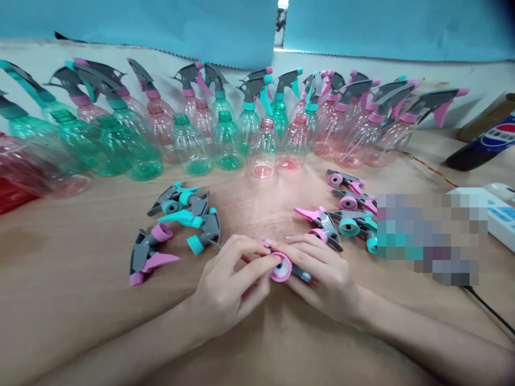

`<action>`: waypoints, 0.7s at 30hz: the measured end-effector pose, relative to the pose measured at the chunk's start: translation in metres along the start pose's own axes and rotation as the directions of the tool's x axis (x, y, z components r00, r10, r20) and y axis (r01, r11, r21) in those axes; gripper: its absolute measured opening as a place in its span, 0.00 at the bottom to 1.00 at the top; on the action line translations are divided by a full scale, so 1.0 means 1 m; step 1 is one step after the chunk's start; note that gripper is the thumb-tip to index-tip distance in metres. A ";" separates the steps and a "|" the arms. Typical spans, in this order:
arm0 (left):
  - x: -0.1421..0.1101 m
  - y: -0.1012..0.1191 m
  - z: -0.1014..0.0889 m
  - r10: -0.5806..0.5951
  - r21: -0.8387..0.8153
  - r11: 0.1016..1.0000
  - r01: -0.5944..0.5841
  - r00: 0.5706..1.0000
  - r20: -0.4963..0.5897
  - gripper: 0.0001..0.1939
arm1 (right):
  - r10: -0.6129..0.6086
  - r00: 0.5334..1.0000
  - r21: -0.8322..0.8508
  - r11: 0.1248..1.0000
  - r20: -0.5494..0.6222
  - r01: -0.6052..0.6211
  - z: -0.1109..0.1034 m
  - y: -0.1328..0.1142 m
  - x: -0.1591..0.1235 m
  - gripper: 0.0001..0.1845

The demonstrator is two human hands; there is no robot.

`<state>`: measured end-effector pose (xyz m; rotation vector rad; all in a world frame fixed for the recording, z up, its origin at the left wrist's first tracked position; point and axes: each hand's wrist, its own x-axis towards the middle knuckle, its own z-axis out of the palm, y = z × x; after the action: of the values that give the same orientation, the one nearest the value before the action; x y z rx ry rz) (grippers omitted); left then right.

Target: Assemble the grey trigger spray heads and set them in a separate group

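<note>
L hand (237, 276) & R hand (324, 271) both pinch a pink/grey spray head (301, 273) btwn them, pink cap (281, 267) showing, w/ loose heads (144, 252) on tbl (249, 201) either side.

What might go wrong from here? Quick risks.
1. The spray head sits in the fingers of the left hand and right hand; it might slip out.
2. Loose heads lie right beside the right hand, which could knock them.
3. The open bottles stand close together; one bump might topple several.
</note>
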<state>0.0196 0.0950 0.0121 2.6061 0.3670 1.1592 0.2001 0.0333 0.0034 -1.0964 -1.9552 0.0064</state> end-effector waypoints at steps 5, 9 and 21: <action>0.001 0.001 0.001 -0.061 -0.012 0.998 0.061 0.998 -0.010 0.16 | 0.013 1.000 0.010 1.000 0.005 -0.013 0.003 0.001 0.001 0.21; 0.002 0.002 0.001 -0.096 -0.030 0.995 0.095 0.995 -0.031 0.14 | 0.043 0.999 0.011 0.999 0.030 -0.043 0.004 0.001 0.000 0.16; 0.004 0.004 0.002 -0.105 -0.047 0.994 0.102 0.993 -0.057 0.11 | 0.050 0.997 -0.030 0.998 0.056 -0.049 0.002 -0.001 0.001 0.13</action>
<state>0.0239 0.0926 0.0151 2.4876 0.4777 1.1976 0.1977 0.0338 0.0032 -1.1749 -1.9838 0.0364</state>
